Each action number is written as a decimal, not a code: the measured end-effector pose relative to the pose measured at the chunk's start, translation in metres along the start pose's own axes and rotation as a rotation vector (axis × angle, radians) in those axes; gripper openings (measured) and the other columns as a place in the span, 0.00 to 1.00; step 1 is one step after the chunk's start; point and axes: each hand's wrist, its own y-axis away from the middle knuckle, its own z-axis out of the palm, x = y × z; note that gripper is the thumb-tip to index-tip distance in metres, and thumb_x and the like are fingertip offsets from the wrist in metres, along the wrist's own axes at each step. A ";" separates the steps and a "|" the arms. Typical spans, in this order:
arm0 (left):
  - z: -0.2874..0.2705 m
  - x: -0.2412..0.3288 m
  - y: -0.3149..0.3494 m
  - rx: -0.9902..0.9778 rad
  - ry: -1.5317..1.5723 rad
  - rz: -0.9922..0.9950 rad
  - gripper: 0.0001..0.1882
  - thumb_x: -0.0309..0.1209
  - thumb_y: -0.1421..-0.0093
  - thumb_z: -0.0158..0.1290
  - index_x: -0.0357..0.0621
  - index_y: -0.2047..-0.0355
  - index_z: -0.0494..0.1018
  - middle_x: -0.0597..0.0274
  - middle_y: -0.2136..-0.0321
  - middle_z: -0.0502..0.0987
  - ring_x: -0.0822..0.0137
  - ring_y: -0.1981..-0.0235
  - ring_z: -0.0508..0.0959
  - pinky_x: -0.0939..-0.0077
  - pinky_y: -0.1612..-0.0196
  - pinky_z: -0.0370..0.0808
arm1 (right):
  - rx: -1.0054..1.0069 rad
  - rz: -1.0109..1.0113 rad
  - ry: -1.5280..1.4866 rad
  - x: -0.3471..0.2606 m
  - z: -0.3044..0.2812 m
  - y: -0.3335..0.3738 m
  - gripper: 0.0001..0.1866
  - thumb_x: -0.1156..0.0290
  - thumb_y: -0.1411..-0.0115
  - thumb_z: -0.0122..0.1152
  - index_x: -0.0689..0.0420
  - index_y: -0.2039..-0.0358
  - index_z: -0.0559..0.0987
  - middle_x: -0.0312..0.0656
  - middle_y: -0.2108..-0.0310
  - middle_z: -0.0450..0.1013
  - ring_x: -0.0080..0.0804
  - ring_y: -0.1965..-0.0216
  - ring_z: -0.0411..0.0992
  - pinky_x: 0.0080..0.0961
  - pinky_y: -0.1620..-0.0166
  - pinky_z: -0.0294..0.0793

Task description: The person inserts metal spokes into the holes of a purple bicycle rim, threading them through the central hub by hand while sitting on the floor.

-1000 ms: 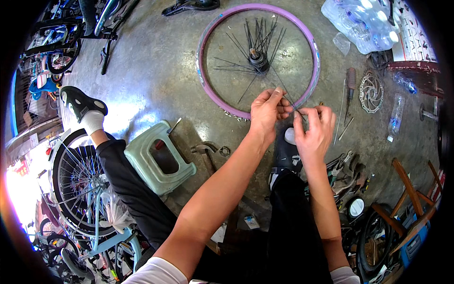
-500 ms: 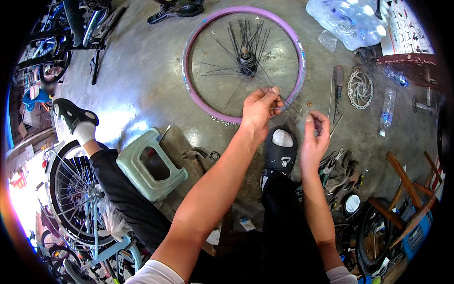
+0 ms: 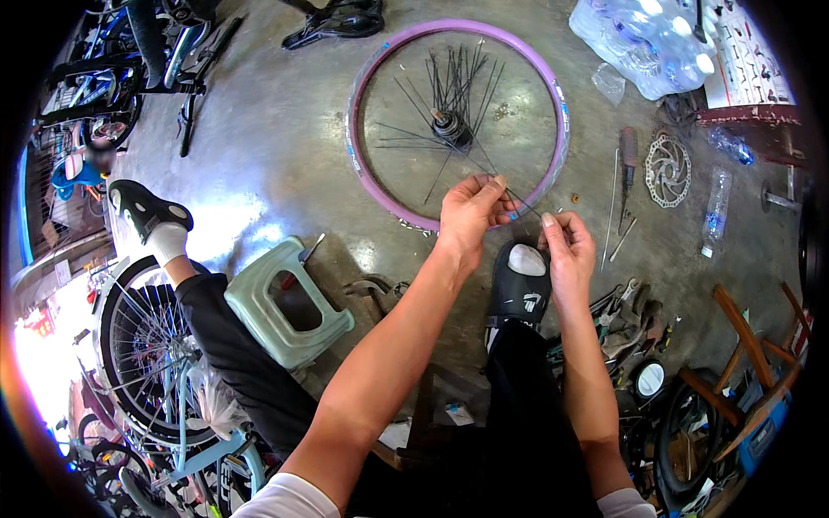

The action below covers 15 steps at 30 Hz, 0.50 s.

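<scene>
A purple bicycle rim (image 3: 356, 154) lies flat on the floor. Inside it sits a dark hub (image 3: 451, 128) with many loose black spokes fanning from it. Over the rim's near right edge, my left hand (image 3: 471, 220) pinches one thin spoke (image 3: 525, 204) between thumb and fingers. The spoke's outer end points to my right hand (image 3: 569, 255), whose thumb and forefinger close at its tip. Whether a small part sits between those fingertips is too small to tell. My shoe (image 3: 521, 289) rests just below both hands.
A screwdriver (image 3: 629, 155), a brake disc (image 3: 667, 170) and a plastic bottle (image 3: 717, 207) lie to the right. Several hand tools (image 3: 617, 319) are piled beside my right forearm. A green stool (image 3: 289, 302) stands at the left, near a bicycle wheel (image 3: 142, 345).
My right hand has moved left and closed its thumb and forefinger at the spoke's end. My left hand keeps its pinch on the spoke. The whole view has shifted slightly.
</scene>
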 end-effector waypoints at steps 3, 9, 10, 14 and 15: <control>-0.002 0.002 0.003 0.001 -0.009 -0.017 0.11 0.37 0.34 0.58 0.43 0.62 0.73 0.65 0.70 0.77 0.69 0.67 0.82 0.76 0.65 0.76 | -0.027 0.009 0.036 0.003 0.000 -0.002 0.11 0.68 0.33 0.62 0.58 0.71 0.75 0.29 0.78 0.69 0.15 0.75 0.65 0.17 0.70 0.64; -0.006 0.006 0.003 -0.033 -0.041 -0.023 0.11 0.37 0.34 0.57 0.43 0.62 0.72 0.65 0.70 0.77 0.70 0.69 0.81 0.78 0.68 0.75 | -0.011 -0.050 0.112 0.002 -0.002 -0.010 0.11 0.68 0.34 0.62 0.59 0.71 0.75 0.28 0.78 0.69 0.15 0.75 0.64 0.16 0.70 0.64; -0.006 0.006 0.003 -0.042 -0.042 -0.024 0.11 0.37 0.33 0.57 0.43 0.62 0.72 0.65 0.70 0.77 0.70 0.69 0.81 0.78 0.68 0.75 | -0.017 -0.061 0.089 0.000 -0.002 -0.011 0.11 0.68 0.34 0.62 0.58 0.71 0.75 0.28 0.77 0.69 0.15 0.75 0.64 0.17 0.71 0.64; -0.003 0.009 0.001 -0.054 -0.069 -0.042 0.09 0.35 0.33 0.54 0.43 0.59 0.72 0.64 0.69 0.78 0.70 0.69 0.81 0.79 0.69 0.74 | -0.014 -0.049 0.106 0.003 -0.005 -0.016 0.10 0.68 0.34 0.62 0.59 0.71 0.76 0.29 0.77 0.69 0.15 0.75 0.65 0.17 0.71 0.63; -0.002 0.011 0.000 -0.054 -0.088 -0.050 0.09 0.34 0.32 0.53 0.42 0.58 0.71 0.64 0.69 0.78 0.70 0.69 0.81 0.79 0.69 0.74 | -0.013 -0.048 0.100 0.002 -0.006 -0.018 0.10 0.68 0.33 0.62 0.59 0.71 0.76 0.29 0.77 0.69 0.15 0.75 0.65 0.17 0.71 0.63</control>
